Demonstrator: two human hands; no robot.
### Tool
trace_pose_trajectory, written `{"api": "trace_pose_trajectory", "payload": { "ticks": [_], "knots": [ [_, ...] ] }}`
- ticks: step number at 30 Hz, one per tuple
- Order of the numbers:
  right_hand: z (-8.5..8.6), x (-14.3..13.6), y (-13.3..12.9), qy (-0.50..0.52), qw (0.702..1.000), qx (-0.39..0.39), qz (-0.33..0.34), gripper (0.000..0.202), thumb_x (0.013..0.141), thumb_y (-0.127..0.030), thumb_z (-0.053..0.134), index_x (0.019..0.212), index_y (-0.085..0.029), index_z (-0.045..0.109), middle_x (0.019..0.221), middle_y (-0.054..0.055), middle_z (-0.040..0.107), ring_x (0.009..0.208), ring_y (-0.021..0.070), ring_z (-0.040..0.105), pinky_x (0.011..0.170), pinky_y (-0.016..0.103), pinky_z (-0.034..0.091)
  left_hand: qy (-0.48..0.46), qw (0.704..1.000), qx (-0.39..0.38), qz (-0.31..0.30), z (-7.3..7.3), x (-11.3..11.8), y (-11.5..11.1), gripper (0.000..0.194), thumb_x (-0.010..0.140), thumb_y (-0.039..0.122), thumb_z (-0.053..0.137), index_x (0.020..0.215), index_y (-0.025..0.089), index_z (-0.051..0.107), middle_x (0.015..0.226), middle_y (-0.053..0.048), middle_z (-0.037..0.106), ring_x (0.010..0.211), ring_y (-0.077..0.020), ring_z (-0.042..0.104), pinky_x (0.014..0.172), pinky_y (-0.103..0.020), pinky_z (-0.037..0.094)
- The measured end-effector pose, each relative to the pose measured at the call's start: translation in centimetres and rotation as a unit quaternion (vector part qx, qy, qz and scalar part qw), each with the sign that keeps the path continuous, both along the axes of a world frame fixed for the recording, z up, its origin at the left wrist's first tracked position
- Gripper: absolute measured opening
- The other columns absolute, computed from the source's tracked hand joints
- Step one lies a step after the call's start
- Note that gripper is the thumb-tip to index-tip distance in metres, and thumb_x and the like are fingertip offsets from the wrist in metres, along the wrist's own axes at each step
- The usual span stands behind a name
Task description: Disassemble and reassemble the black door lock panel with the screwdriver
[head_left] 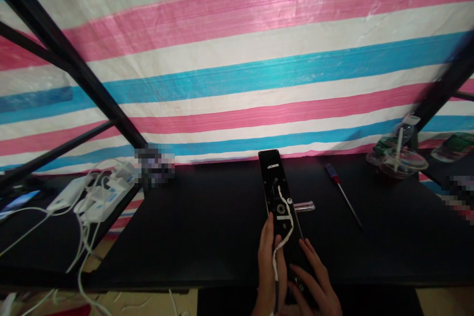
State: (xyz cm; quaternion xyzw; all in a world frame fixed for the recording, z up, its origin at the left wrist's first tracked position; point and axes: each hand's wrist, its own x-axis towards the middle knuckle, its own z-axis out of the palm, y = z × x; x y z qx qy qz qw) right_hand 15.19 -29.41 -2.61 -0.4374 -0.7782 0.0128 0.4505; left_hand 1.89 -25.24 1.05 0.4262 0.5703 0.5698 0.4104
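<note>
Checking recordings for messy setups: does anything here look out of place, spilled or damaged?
Yes, at far left: white cables lie tangled around a power strip, trailing in loose loops, which looks untidy. No spill shows, and I make out no damage to the long black device.

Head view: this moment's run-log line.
left hand: on long black panel; right hand: on panel; red-blue-handled screwdriver: on black table

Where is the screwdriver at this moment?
In the head view, the screwdriver lies on the table, to the right of the black panel and left of the clear cup.
</note>
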Motion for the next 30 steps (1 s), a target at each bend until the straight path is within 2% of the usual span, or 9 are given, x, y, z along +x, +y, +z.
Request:
{"api": "trace_pose_trajectory", "payload": {
  "ticks": [6, 12, 14, 18, 20, 23, 25, 26, 30],
  "knots": [
    [-0.4, 0.3, -0.5, 0.029, 0.999, -0.016, 0.022, 0.025, 0.091, -0.016, 0.056, 0.109, -0.026, 0.071, 0.14, 0.01, 0.057, 0.134, 0.033, 0.05, 0.093, 0.043, 0.058, 0.028, 0.999, -0.001, -0.034, 0.1, 0.0, 0.0, 0.061, 0.097, 0.047, 0.041, 0.152, 0.021, 0.034, 0.142, -0.013, 0.054, 0.132, -0.0246, 0.05, 0.11, -0.037, 0.039],
    [0.4, -0.1, -0.4, 0.057, 0.998, -0.033, 0.019, 0.019, 0.088, -0.015, 0.062, 0.098, -0.027, 0.072, 0.131, 0.009, 0.063, 0.131, 0.0326, 0.052, 0.093, 0.046, 0.058, 0.013, 1.0, -0.017, 0.017, -0.7, 0.5, 0.1, 0.059, 0.092, 0.055, 0.049, 0.141, 0.021, 0.053, 0.133, -0.014, 0.059, 0.12, -0.0259, 0.058, 0.102, -0.036, 0.045],
    [1.2, 0.7, 0.1, 0.048, 0.996, -0.058, 0.057, 0.019, 0.086, -0.021, 0.068, 0.103, -0.028, 0.072, 0.133, 0.009, 0.062, 0.13, 0.0334, 0.053, 0.095, 0.046, 0.057, 0.006, 1.0, -0.003, 0.024, -0.7, 0.3, 0.0, 0.056, 0.09, 0.054, 0.054, 0.136, 0.022, 0.059, 0.129, -0.013, 0.061, 0.117, -0.0253, 0.06, 0.101, -0.034, 0.046],
    [3.1, 4.8, 2.9, 0.032, 0.978, -0.186, 0.089, 0.057, 0.084, -0.036, 0.072, 0.138, -0.026, 0.054, 0.139, 0.015, 0.056, 0.122, 0.0303, 0.06, 0.095, 0.04, 0.056, -0.027, 1.0, 0.007, -0.008, -0.4, -0.3, 0.1, 0.053, 0.088, 0.051, 0.059, 0.135, 0.025, 0.059, 0.127, -0.012, 0.063, 0.116, -0.0247, 0.061, 0.099, -0.033, 0.047],
    [3.6, 7.7, 5.3, 0.026, 0.975, -0.214, 0.044, 0.051, 0.088, -0.037, 0.066, 0.137, -0.027, 0.054, 0.129, 0.012, 0.063, 0.115, 0.0271, 0.064, 0.094, 0.039, 0.056, -0.029, 0.999, 0.004, -0.029, -0.1, -0.7, 0.1, 0.054, 0.09, 0.049, 0.059, 0.139, 0.026, 0.055, 0.131, -0.012, 0.062, 0.12, -0.0252, 0.06, 0.102, -0.034, 0.046],
    [3.3, 12.3, 9.7, -0.024, 0.976, -0.17, -0.133, 0.037, 0.089, -0.039, 0.061, 0.122, -0.021, 0.066, 0.124, 0.015, 0.063, 0.114, 0.0324, 0.061, 0.1, 0.049, 0.048, -0.001, 0.998, 0.012, -0.067, 0.2, -1.3, -0.2, 0.054, 0.091, 0.048, 0.056, 0.141, 0.027, 0.052, 0.138, -0.011, 0.059, 0.128, -0.0262, 0.054, 0.107, -0.037, 0.043],
    [2.8, 14.9, 12.6, -0.079, 0.941, -0.185, -0.272, 0.036, 0.089, -0.039, 0.059, 0.114, -0.015, 0.069, 0.118, 0.021, 0.063, 0.109, 0.0369, 0.061, 0.095, 0.053, 0.047, 0.032, 0.996, 0.024, -0.086, 0.3, -1.8, -0.7, 0.05, 0.094, 0.046, 0.051, 0.141, 0.028, 0.052, 0.142, -0.009, 0.056, 0.133, -0.0259, 0.051, 0.111, -0.039, 0.04],
    [2.6, 15.8, 14.0, -0.102, 0.924, -0.207, -0.305, 0.039, 0.089, -0.041, 0.059, 0.113, -0.012, 0.068, 0.115, 0.023, 0.063, 0.106, 0.0377, 0.062, 0.092, 0.052, 0.048, 0.054, 0.994, 0.028, -0.089, 0.3, -2.2, -1.0, 0.048, 0.096, 0.044, 0.047, 0.141, 0.028, 0.052, 0.144, -0.008, 0.055, 0.134, -0.0253, 0.049, 0.112, -0.04, 0.039],
    [2.6, 17.4, 18.5, -0.111, 0.898, -0.321, -0.28, 0.033, 0.087, -0.043, 0.062, 0.098, -0.014, 0.068, 0.093, 0.017, 0.068, 0.078, 0.0281, 0.066, 0.07, 0.037, 0.048, 0.166, 0.984, 0.029, -0.053, -0.4, -4.8, -1.5, 0.042, 0.097, 0.036, 0.042, 0.133, 0.024, 0.059, 0.135, -0.01, 0.061, 0.124, -0.0251, 0.058, 0.107, -0.045, 0.045]
  ]
}}
